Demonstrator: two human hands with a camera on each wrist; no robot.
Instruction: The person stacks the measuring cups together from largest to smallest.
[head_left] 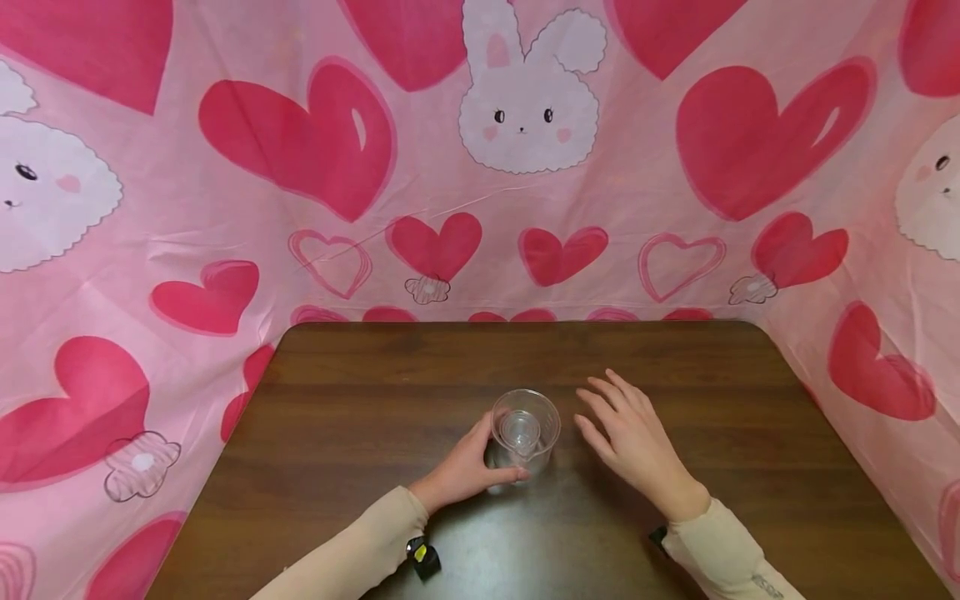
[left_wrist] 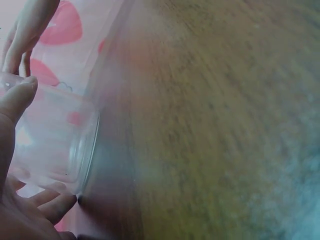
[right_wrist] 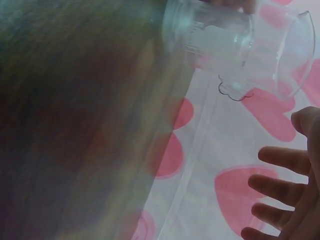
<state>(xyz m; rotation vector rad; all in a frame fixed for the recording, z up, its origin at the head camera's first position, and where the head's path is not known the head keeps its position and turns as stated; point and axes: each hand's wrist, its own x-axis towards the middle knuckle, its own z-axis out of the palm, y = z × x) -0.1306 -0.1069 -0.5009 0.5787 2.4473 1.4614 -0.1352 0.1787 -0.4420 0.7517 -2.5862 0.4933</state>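
Observation:
A clear beaker (head_left: 550, 442) with a pouring lip stands upright near the middle of the table, and a smaller clear beaker (head_left: 520, 429) sits inside it. My left hand (head_left: 467, 468) grips the outer beaker from the left, thumb across its near side and fingers round the far side. In the left wrist view, the fingertips are low on the wall of the beaker (left_wrist: 50, 137), close to its base. Off to the right, my right hand (head_left: 632, 437) is held apart from the glass, fingers spread and palm toward it. Printed marks show on the glass in the right wrist view.
The dark wood-grain table (head_left: 360, 400) has rounded far corners. A pink cloth (head_left: 435, 187) with hearts and rabbits hangs behind it and along both sides. A black strap with a yellow patch (head_left: 422, 554) is at the left wrist.

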